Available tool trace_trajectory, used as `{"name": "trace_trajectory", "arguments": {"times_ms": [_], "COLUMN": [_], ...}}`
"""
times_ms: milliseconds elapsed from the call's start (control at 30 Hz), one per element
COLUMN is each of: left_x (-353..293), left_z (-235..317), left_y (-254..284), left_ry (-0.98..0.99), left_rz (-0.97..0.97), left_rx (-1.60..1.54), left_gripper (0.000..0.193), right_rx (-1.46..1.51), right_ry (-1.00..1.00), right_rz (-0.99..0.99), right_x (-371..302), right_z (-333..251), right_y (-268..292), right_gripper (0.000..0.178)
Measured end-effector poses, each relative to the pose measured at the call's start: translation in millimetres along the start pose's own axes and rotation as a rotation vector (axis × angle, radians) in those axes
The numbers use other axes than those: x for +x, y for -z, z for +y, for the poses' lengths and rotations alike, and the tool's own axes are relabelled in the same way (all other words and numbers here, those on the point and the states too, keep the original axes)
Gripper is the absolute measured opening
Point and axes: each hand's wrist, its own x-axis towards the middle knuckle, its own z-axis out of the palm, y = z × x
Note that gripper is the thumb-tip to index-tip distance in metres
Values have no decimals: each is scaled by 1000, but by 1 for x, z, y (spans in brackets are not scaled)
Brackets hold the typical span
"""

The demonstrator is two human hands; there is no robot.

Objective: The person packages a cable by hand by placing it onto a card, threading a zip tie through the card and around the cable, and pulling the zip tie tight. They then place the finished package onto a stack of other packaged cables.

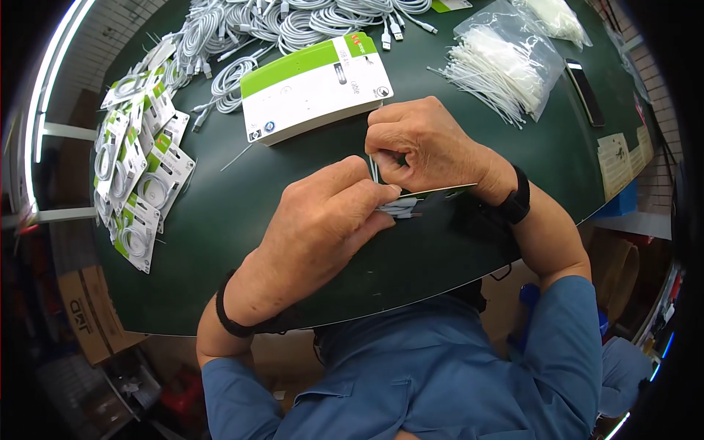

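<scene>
Between finger and thumb, my left hand (315, 220) grips a coiled white USB cable (400, 208) against a cardboard backing card (449, 191), seen almost edge-on. My right hand (433, 139) is closed just above it, pinching a thin white cable tie (375, 170) that runs up from the card. My fingers hide most of the coil and the tie's end. Beyond my hands lies a stack of white and green backing cards (315, 92).
Piles of coiled cables (293, 22) cover the far edge. Carded cables (139, 176) are heaped at the left. A clear bag of white cable ties (506, 66), a phone (584, 92) and a printed paper sheet (620, 161) lie to the right on the green table (220, 286).
</scene>
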Motion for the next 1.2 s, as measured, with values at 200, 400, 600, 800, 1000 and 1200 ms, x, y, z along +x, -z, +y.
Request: {"name": "trace_trajectory", "arguments": {"times_ms": [200,400,600,800,1000,1200], "left_x": [0,-4,1,-4,-4,-6], "left_z": [2,8,5,-1,-22,-25], "left_y": [-4,-7,3,33,28,14], "left_ry": [2,-9,47,262,310,417], "left_rz": [5,44,100,373,504,486], "left_rx": [25,123,59,-666,-924,-979], "left_gripper": [32,26,24,22,22,28], "right_rx": [-40,27,227,802,1122,924], "right_ry": [27,39,-64,-491,-332,-417], "right_rz": [-29,-177,-256,293,300,220], "right_x": [-2,-3,-6,-4,-4,7], "right_z": [2,2,13,14,-20,-47], "right_y": [3,7,12,46,24,11], "right_gripper": [11,9,4,19,32,35]}}
